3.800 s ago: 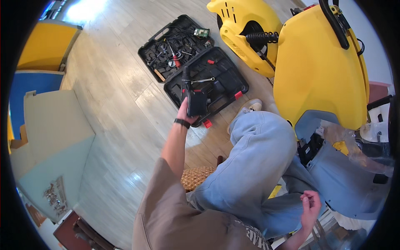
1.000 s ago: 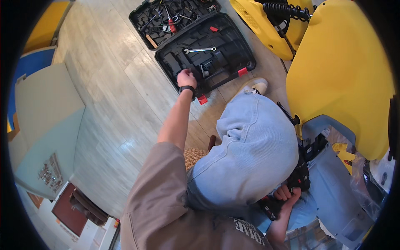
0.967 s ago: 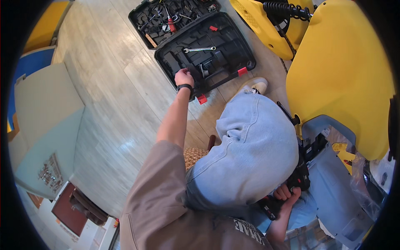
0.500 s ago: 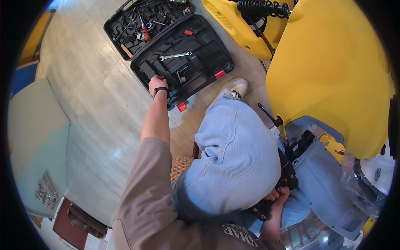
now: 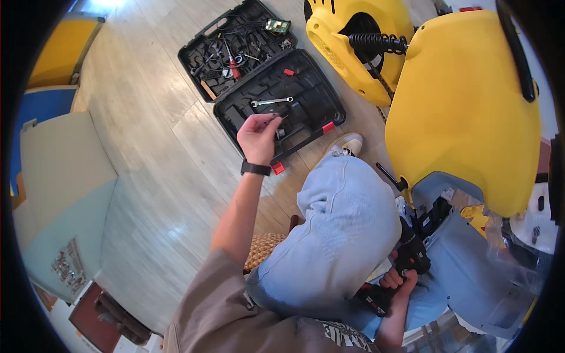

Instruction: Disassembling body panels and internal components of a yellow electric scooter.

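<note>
My left hand is raised over the near half of an opened black tool case. Its thumb and fingers are pinched together, and a small dark tip shows at them, too small to name. Just beyond the fingertips, a combination wrench lies across the case. Down at the right, beside my bent knee, my right hand wraps round the handle of a black cordless drill. The knee partly hides the drill.
The case's far half holds a red-handled screwdriver, cables and a green circuit board. Yellow machine panels with a black coil spring stand at the right. A grey housing lies near my right hand.
My left hand has lifted from the case's near left corner and come rightward, fingers now pinched. The case appears shifted right as the view turned. My right hand stays on the drill.
</note>
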